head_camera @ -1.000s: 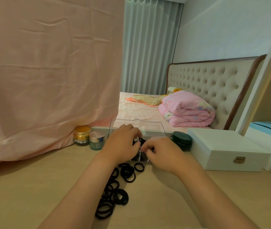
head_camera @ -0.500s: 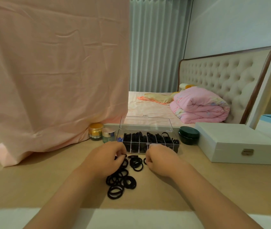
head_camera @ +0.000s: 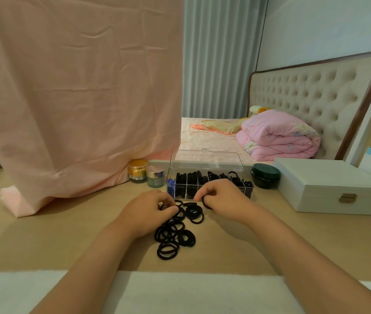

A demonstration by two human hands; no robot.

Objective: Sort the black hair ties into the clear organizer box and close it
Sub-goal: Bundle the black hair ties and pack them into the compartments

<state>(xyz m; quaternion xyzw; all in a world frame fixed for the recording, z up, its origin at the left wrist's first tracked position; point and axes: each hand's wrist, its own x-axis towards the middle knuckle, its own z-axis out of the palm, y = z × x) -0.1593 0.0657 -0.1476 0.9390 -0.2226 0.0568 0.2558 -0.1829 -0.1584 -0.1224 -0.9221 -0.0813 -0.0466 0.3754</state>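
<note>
**Hair ties going into the organizer**

Hair ties [head_camera: 175, 234] are lying heaped mid-desk, nearer our edge. We are pinching one with our left hand [head_camera: 149, 211] and grasping another in our right hand [head_camera: 222, 197]. Next, we judge, comes dropping them into the open organizer box [head_camera: 209, 183] beyond.

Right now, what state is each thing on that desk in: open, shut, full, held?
Organizer box: lid up, compartments partly filled with ties.
Loose ties: heaped on the desk, not yet sorted.
Left hand: fingers pinching ties at the heap's top.
Right hand: holding one tie just in front of the box.
White case: shut, clasp down.
Dark jar: lid on.
Gold jar: lid on.
Silver-lidded jar: lid on.
</note>
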